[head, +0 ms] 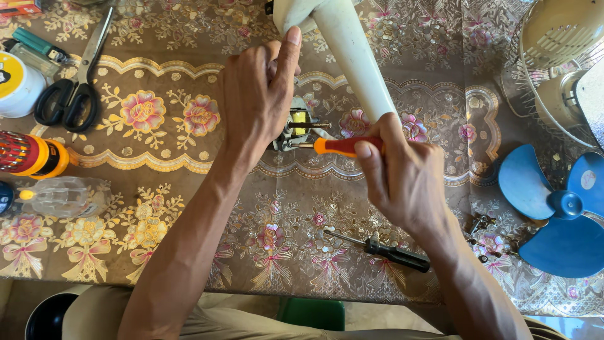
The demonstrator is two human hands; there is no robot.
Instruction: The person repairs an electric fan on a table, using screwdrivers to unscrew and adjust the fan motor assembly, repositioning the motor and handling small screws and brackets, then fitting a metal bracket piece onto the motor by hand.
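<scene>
At the middle of the flowered tablecloth (157, 164), you are working on a small fan motor (296, 126). Your left hand (258, 94) is closing around the motor from above, thumb raised against the cream plastic fan stand (352, 56), steadying the part on the cloth. Your right hand (402, 176) is gripping the orange-handled screwdriver (343, 146), fingers wrapped round the handle, its shaft pointing left into the motor body just below the yellow winding.

Step in hand, as a judgement: you are driving or loosening a screw on the motor housing; which way you are turning cannot be told from here. The next move calls for keeping the tip seated square in the screw head, pressing along the shaft, while the left hand is stopping the motor from twisting.

Items lying about:
- Black-handled screwdriver (384, 250), lying free on the cloth near your right wrist.
- Loose screws and small fittings (481, 223), just beside the blade.
- Blue fan blade (560, 208), detached, at the right edge.
- Fan guard and head (560, 56), cream, upper right.
- Black-handled scissors (72, 88), upper left, lying shut.
- Red and orange tool set (31, 154), left edge.
- Clear plastic bottle (60, 196), lying on its side below it.
- White round container with a yellow lid (19, 85), far left.
</scene>
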